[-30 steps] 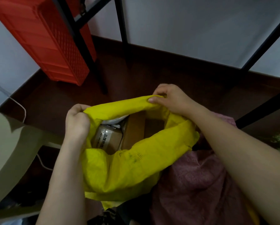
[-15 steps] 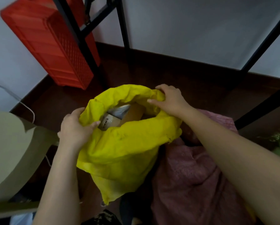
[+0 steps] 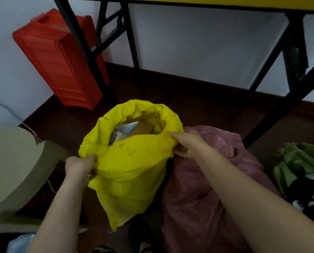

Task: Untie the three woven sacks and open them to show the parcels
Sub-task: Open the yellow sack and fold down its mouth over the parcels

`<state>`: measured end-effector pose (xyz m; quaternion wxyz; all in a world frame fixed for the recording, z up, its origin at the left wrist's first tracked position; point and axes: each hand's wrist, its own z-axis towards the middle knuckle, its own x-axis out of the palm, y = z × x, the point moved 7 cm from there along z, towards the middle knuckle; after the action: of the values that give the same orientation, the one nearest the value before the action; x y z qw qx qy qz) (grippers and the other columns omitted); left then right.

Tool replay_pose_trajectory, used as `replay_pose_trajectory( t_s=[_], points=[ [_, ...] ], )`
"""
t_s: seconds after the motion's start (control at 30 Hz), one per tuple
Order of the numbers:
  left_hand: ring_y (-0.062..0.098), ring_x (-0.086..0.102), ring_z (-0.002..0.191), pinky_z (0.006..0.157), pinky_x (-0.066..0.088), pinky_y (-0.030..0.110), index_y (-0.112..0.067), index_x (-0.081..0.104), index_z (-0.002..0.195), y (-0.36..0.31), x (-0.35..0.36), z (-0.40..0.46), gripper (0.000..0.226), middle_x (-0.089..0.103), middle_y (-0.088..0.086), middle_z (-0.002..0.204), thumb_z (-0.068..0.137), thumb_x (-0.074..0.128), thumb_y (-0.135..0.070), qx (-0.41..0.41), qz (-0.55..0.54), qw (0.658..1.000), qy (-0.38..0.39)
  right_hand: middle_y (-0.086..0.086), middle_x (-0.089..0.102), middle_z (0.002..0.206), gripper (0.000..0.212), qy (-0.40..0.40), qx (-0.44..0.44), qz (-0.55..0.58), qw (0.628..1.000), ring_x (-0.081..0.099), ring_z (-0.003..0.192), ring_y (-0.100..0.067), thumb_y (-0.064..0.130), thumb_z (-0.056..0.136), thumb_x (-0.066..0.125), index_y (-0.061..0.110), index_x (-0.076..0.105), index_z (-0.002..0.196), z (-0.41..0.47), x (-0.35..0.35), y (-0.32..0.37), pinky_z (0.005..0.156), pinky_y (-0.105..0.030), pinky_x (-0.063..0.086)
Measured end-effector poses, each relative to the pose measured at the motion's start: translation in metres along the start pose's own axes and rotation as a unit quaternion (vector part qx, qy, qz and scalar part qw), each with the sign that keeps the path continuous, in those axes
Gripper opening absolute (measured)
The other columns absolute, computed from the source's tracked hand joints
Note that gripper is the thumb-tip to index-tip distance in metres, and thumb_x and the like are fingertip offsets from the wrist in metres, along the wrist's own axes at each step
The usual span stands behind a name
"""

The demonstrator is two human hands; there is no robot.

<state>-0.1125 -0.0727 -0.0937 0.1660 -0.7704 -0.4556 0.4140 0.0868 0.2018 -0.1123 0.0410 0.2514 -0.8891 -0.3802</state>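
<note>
On the dark brown floor, in front of the folding table's black legs [image 3: 132, 42], the yellow woven sack [image 3: 132, 161] stands upright with its mouth rolled down into a thick, crinkled collar. Inside show the parcels [image 3: 134, 129] — a brown cardboard box, a silvery plastic mailer and a labelled carton. The left hand [image 3: 79, 166] grasps the rolled rim at its near left side; the right hand [image 3: 187, 145] pinches the rim at its near right, thumb under the fold. Touching the yellow sack on the right slumps a pink woven sack [image 3: 207, 198], coarse and lumpy; the right forearm crosses over it. Further right lies a green sack [image 3: 298, 161] — its mouth cannot be made out. A red ribbed plastic crate [image 3: 61, 59] leans in the far left corner.
</note>
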Motion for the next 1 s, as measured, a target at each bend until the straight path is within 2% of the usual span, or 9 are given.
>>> replay_pose_trajectory(
  t_s=[0.07,0.23,0.4,0.47,0.57,0.63,0.73,0.87,1.0],
  points=[
    [0.039,0.043,0.128,0.098,0.045,0.052,-0.007,0.032,0.142,0.011,0.008,0.0,0.05,0.035,0.018,0.146,0.096,0.052,-0.011,-0.067,-0.089,0.992,0.052,-0.018,0.054,0.127,0.035,0.013,0.019,0.06,0.998,0.056,0.11,-0.033,0.001,0.089,0.056,0.005,0.051,0.123,0.001,0.001,-0.006,0.041,-0.032,0.052],
    [0.028,0.041,0.133,0.104,0.035,0.048,-0.011,0.033,0.146,0.013,0.008,-0.007,0.049,0.037,0.011,0.148,0.099,0.042,-0.003,-0.181,-0.281,0.94,0.063,-0.016,0.047,0.14,0.04,0.063,0.125,0.285,0.948,0.045,0.13,-0.031,-0.003,0.1,0.034,0.002,0.039,0.139,-0.014,0.011,-0.011,0.097,-0.05,0.038],
    [0.02,0.039,0.133,0.096,0.037,0.027,-0.003,0.035,0.143,0.001,0.016,-0.032,0.042,0.041,0.004,0.14,0.101,0.037,-0.004,-0.183,-0.46,0.866,0.069,-0.016,0.049,0.139,0.033,0.087,0.147,0.386,0.907,0.047,0.128,-0.027,-0.006,0.099,0.03,-0.003,0.053,0.123,-0.02,0.024,-0.008,0.086,-0.039,0.04],
    [0.024,0.043,0.13,0.087,0.044,0.033,-0.001,0.037,0.143,-0.004,0.012,-0.038,0.042,0.041,0.01,0.144,0.101,0.033,-0.004,-0.176,-0.511,0.839,0.065,-0.017,0.052,0.135,0.039,0.099,0.142,0.385,0.906,0.051,0.124,-0.029,-0.006,0.096,0.029,-0.002,0.053,0.127,-0.015,0.032,-0.013,0.086,-0.04,0.045],
    [0.027,0.059,0.102,0.057,0.049,0.043,-0.02,0.052,0.131,-0.002,0.011,-0.021,0.045,0.056,0.009,0.129,0.093,0.029,-0.01,-0.168,-0.505,0.842,0.092,-0.012,0.062,0.117,0.045,0.12,0.113,0.415,0.895,0.06,0.107,-0.029,0.0,0.082,0.036,0.007,0.06,0.119,-0.013,0.037,-0.011,0.086,-0.04,0.049],
    [0.031,0.064,0.087,0.055,0.052,0.042,-0.019,0.059,0.11,-0.011,0.011,-0.024,0.047,0.063,0.009,0.104,0.073,0.036,-0.003,-0.14,-0.519,0.835,0.119,-0.007,0.058,0.086,0.031,0.15,0.076,0.433,0.885,0.057,0.08,-0.025,0.007,0.066,0.043,0.012,0.059,0.092,-0.013,0.035,-0.003,0.085,-0.034,0.045],
    [0.026,0.058,0.058,0.049,0.053,0.039,-0.013,0.05,0.089,-0.024,0.018,-0.038,0.023,0.051,0.006,0.077,0.069,0.048,-0.001,-0.095,-0.466,0.862,0.176,-0.009,0.056,0.084,0.03,0.195,0.039,0.381,0.903,0.054,0.076,-0.023,0.01,0.07,0.054,0.01,0.058,0.099,-0.015,0.035,0.003,0.092,-0.036,0.044],
    [0.031,0.061,0.095,0.071,0.044,0.046,-0.015,0.048,0.13,-0.021,0.028,-0.048,0.038,0.054,0.007,0.095,0.096,0.053,-0.031,-0.113,-0.35,0.919,0.145,-0.016,0.063,0.105,0.042,0.112,-0.004,0.225,0.968,0.063,0.091,-0.028,0.007,0.083,0.068,0.001,0.054,0.123,-0.012,0.03,-0.004,0.075,-0.042,0.054],
    [0.025,0.045,0.127,0.089,0.04,0.044,-0.017,0.034,0.144,-0.013,0.018,-0.043,0.057,0.047,0.004,0.13,0.096,0.048,-0.044,-0.128,-0.304,0.941,0.074,-0.006,0.05,0.126,0.038,0.071,0.015,0.056,0.996,0.052,0.113,-0.031,0.028,0.093,0.056,0.024,0.046,0.13,-0.02,0.019,-0.015,0.081,-0.048,0.052]
  ],
)
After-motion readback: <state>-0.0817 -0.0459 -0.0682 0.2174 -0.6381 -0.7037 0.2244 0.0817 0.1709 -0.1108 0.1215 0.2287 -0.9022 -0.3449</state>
